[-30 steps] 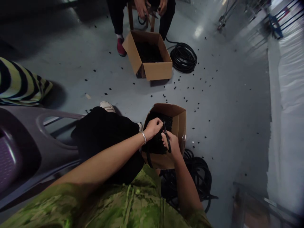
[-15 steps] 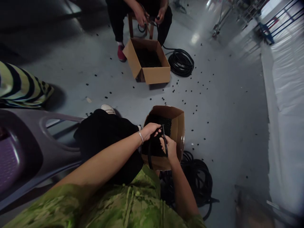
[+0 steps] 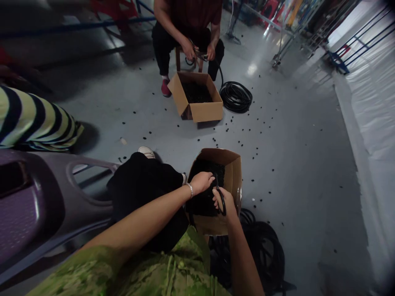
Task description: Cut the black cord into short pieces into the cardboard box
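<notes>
Both hands are over a cardboard box (image 3: pixel 233 176) that holds many small black pieces (image 3: pixel 202 202). My right hand (image 3: pixel 224 201) is closed on black-handled scissors (image 3: pixel 221 199), whose blades point up toward my left fingertips. My left hand (image 3: pixel 202 181), with a bracelet at the wrist, has its fingers pinched together just left of the blades. Dark tubing seems to be in its grip, but against the black pieces the held part is hard to make out. A coil of black tubing (image 3: pixel 268 246) lies on the floor to the right of the box.
Ahead, a seated person (image 3: pixel 188 24) holds a cutting tool and tubing above a second box (image 3: pixel 206 112). Another black coil (image 3: pixel 236 97) lies beside it. Small black pieces dot the grey floor. A purple and grey chair (image 3: pixel 46 197) stands at the left.
The camera view has tilted up, so everything sits lower in the picture. The scissors have turned in my right hand, and their blades are slightly farther from my left fingers.
</notes>
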Motion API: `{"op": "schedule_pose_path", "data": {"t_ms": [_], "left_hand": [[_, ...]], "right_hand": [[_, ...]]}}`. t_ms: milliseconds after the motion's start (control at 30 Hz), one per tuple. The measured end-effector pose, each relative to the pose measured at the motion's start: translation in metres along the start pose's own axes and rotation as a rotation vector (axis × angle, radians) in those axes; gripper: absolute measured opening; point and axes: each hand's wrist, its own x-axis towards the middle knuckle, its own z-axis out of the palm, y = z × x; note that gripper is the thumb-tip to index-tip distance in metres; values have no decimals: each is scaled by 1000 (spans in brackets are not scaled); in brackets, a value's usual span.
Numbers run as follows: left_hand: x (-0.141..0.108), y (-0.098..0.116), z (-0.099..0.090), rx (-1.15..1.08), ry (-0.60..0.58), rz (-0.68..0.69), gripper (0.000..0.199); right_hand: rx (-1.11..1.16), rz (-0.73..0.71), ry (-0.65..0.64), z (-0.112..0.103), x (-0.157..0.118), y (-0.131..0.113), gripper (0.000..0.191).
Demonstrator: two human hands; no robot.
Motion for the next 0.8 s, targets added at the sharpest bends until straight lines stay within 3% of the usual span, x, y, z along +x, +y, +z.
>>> {"op": "schedule_pose_path", "data": {"t_ms": [267,667,800], "left_hand": [[-2,3,5,154,16,1,32],[4,-4,-1,73,-4,-61,34],[4,-5,-3,71,6,-45,35]], "right_hand": [[102,17,4,12,9,-4,42],[-21,-54,100,26,4,1,44],[-21,-37,71,23,8,1,42]]}}
